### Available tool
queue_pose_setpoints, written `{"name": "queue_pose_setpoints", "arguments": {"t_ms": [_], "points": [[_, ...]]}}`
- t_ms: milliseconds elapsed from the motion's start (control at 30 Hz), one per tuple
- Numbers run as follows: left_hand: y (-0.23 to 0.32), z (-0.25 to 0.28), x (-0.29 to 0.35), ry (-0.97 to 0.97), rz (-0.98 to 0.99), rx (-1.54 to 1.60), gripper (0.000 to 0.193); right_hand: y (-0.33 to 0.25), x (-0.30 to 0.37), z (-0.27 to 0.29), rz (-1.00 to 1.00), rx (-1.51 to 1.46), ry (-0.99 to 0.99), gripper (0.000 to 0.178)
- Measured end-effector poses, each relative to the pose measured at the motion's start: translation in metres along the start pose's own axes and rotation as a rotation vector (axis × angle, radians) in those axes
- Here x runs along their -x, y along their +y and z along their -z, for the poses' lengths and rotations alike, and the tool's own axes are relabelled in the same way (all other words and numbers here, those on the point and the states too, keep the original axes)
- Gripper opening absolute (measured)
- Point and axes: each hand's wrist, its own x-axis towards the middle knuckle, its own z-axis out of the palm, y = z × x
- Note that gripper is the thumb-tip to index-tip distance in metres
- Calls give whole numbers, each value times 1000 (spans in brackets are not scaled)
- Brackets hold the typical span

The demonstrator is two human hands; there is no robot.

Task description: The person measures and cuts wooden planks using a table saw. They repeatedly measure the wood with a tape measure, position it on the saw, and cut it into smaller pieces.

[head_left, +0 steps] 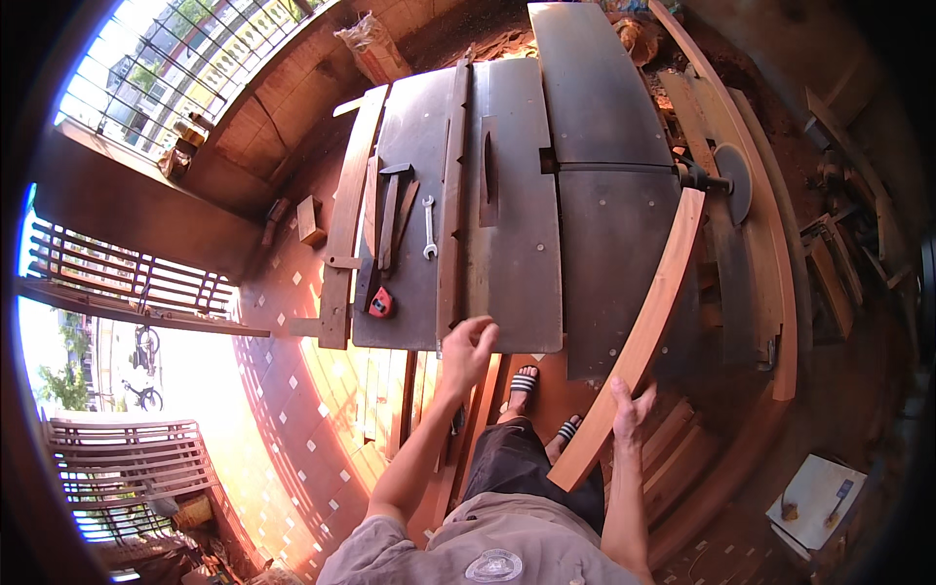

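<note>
My right hand [632,405] grips the lower part of a long wooden board [639,336], thumb along its edge. The board slants up and away over the right side of a dark metal saw table [522,283]; its far end is near a round disc blade [733,185] on a shaft. My left hand [470,353] is at the table's near edge, beside the near end of a long fence bar [453,195]. Its fingers are loosely bent and hold nothing visible. A saw blade [487,166] stands in the table's slot, right of the fence.
On the table's left lie a hammer [392,200], a wrench [429,226] and a red tape measure [381,302]. A wooden rail [351,224] runs along its left edge. Long planks [756,214] fill the right side. A white box [817,502] sits at lower right.
</note>
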Motion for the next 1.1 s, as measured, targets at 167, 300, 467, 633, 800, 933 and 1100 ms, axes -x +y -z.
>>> {"name": "queue_pose_setpoints", "arguments": {"t_ms": [167,300,467,633,800,933,1100], "points": [[-113,65,-118,305,199,-635,29,52,25,39,-80,370,115,76],[-145,73,-153,70,381,-522,33,68,19,41,-139,332,111,79],[-164,67,-162,-65,333,-462,28,58,9,23,-3,404,184,58],[-153,82,-131,-35,322,-36,24,98,8,1,-8,793,361,63],[-134,114,-65,143,159,191,13,78,11,-10,82,847,344,72],[-73,73,-26,-46,-62,127,16,54,7,14,284,680,345,64],[13,-47,-20,-526,-317,-200,16,46,-22,62,86,1,94,66]]}}
